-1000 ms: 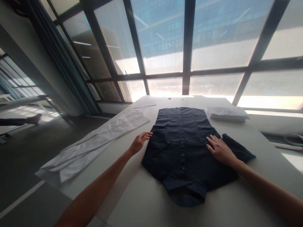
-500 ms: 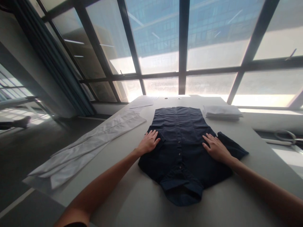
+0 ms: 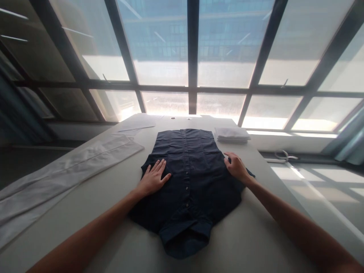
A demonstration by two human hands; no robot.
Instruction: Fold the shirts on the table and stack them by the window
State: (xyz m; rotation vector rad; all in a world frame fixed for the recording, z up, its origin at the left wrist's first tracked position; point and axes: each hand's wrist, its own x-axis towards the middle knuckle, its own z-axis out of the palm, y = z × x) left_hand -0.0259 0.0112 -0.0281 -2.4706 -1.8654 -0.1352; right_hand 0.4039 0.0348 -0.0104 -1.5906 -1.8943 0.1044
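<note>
As daylight is let in through a wall of windows, a dark blue shirt is seen laid out, front up, on a white table, its collar placed at the near end. The left hand is laid flat on one side of the shirt, fingers extended, with nothing gripped. The right hand is held at the opposite edge, beside a sleeve, its fingers curled; whether cloth is pinched there cannot be told. The shirt is flanked by a folded white stack and a long white cloth. The fabric is judged light, soft and easily creased, with more stiffness to be expected in the collar and button strip. A hold is probably best taken along the side edges, with the middle steadied by a spread palm.
</note>
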